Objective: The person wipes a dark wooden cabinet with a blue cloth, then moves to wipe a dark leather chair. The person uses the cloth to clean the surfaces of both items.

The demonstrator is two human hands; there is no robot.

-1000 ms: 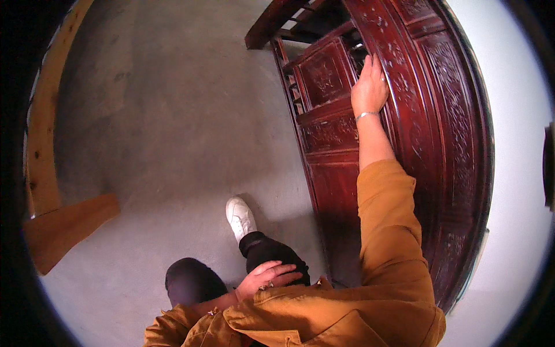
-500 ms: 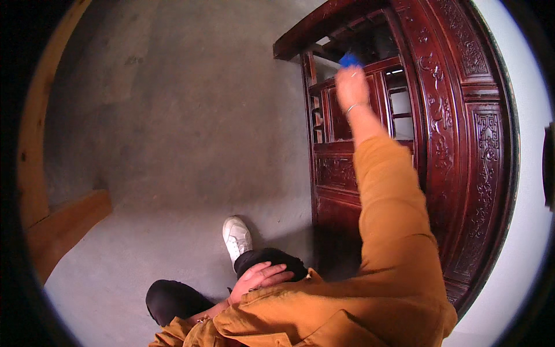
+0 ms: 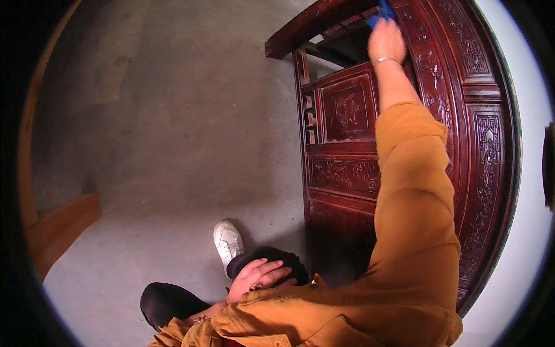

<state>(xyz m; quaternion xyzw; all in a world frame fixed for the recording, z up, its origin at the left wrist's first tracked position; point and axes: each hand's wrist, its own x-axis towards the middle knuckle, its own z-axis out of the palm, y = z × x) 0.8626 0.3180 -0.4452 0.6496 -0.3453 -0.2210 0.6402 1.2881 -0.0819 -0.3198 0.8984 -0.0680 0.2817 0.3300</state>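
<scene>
The right hand [image 3: 387, 45], a little blurred, is closed on a blue cloth [image 3: 381, 16], whose tips poke out past the knuckles; both are toward the far end of the carved red cabinet [image 3: 347, 110], over its dark gap and near the carved rail on the right, though whether the cloth touches the wood I cannot tell. A silver bracelet [image 3: 388, 59] circles that wrist. The left hand [image 3: 258, 279] lies on the right knee [image 3: 289, 260], fingers loosely fanned. A white shoe [image 3: 228, 240] stands on the grey floor [image 3: 173, 144], left of the cabinet's left edge
</scene>
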